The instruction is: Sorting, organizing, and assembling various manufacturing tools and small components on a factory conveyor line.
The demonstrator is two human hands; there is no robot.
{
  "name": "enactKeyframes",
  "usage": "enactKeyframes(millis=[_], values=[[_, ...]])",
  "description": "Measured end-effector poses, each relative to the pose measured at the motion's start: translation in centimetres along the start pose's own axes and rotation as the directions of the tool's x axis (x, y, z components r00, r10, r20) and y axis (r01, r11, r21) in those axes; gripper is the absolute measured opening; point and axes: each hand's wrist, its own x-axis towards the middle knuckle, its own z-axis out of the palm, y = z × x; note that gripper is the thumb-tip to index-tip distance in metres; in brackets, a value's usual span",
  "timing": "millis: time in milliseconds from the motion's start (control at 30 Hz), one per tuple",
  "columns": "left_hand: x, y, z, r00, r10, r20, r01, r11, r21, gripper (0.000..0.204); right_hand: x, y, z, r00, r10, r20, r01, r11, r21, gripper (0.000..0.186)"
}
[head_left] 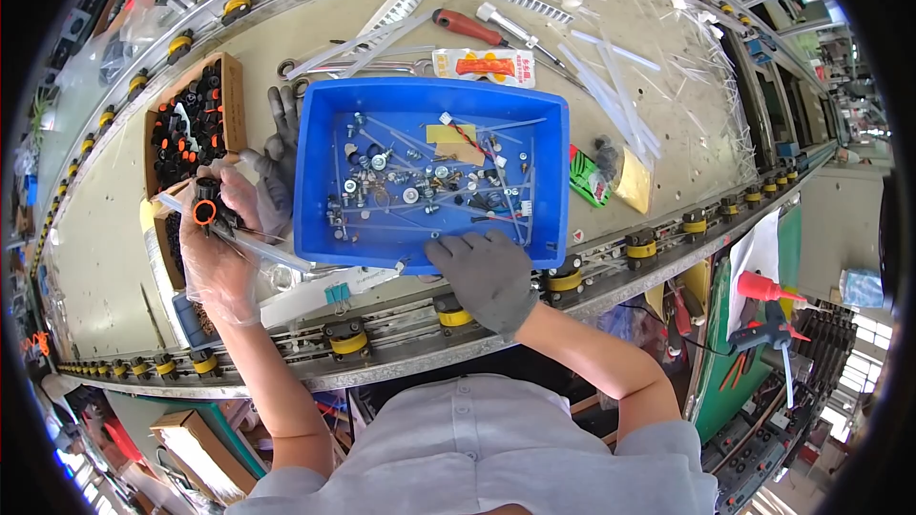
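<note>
In a clear plastic glove, my left hand (218,262) is closed round a small black cylindrical plastic part (206,193) with an orange ring at its end. A translucent strip (272,252) extends from beside that hand toward the bin. My right hand (489,278), in a dark grey glove, has its fingers bent over the near rim of a blue plastic bin (315,172); its thumb is hidden. Inside the bin lie loose screws (380,161), washers, clear tubes and small wires with connectors. Left of the bin, a cardboard box (235,105) holds several black parts with orange ends.
A grey glove (280,148) lies against the bin's left side. Behind the bin are wrenches (382,68), a red-handled screwdriver (468,26) and a snack packet (484,67). A green packet (590,177) sits to the right. Yellow rollers (348,341) line the near edge.
</note>
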Motion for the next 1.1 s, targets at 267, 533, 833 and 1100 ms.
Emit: enactKeyframes(millis=[267, 533, 833, 1100], values=[[0.2, 0.0, -0.1, 0.999, -0.016, -0.029, 0.015, 0.999, -0.028, 0.020, 0.2, -0.1, 0.4, 1.000, 0.009, -0.012, -0.009, 0.999, -0.032, 0.021], [0.3, 0.5, -0.2, 0.997, -0.020, -0.080, 0.016, 0.998, -0.054, 0.024, 0.5, -0.3, 0.4, 0.998, 0.001, -0.057, -0.003, 0.999, -0.046, 0.017], [0.8, 2.0, -1.0, 0.998, 0.022, -0.062, -0.025, 0.998, -0.053, 0.017, 0.3, -0.4, 0.7, 0.999, 0.022, -0.049, -0.025, 0.998, -0.060, 0.022], [0.5, 1.7, -0.8, 0.997, 0.049, -0.059, -0.052, 0.998, -0.042, 0.018, -0.1, -1.0, 0.0, 0.999, 0.016, -0.042, -0.016, 1.000, 0.004, 0.021]])
